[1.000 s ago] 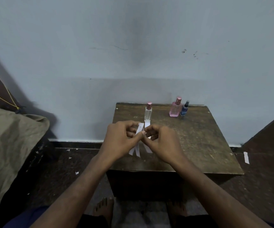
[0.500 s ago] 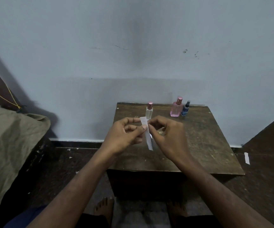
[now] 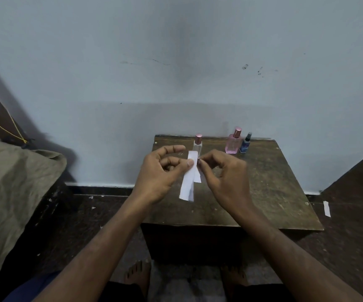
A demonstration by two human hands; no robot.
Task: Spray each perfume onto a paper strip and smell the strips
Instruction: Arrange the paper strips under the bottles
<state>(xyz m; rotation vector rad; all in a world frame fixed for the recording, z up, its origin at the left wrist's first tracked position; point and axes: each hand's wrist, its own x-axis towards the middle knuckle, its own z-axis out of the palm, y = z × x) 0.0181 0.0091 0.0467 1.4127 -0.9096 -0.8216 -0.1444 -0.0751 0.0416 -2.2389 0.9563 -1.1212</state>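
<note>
White paper strips (image 3: 188,184) hang between my two hands above the brown wooden table (image 3: 274,192). My left hand (image 3: 161,173) pinches them with thumb and fingers. My right hand (image 3: 224,177) pinches their upper right edge with its fingertips. Behind the strips stands a clear perfume bottle (image 3: 198,144) with a pink cap, partly hidden by the paper. At the table's back right stand a pink perfume bottle (image 3: 233,143) and a small blue spray bottle (image 3: 245,143).
The table stands against a pale blue wall (image 3: 176,62). A surface covered in olive cloth (image 3: 13,188) lies at the left. One loose paper strip (image 3: 326,208) lies on the dark floor right of the table. My bare feet (image 3: 138,273) show below the table's front.
The strips, fanned out and crossed a second ago, now hang nearly together. Both hands have risen a little and moved slightly apart.
</note>
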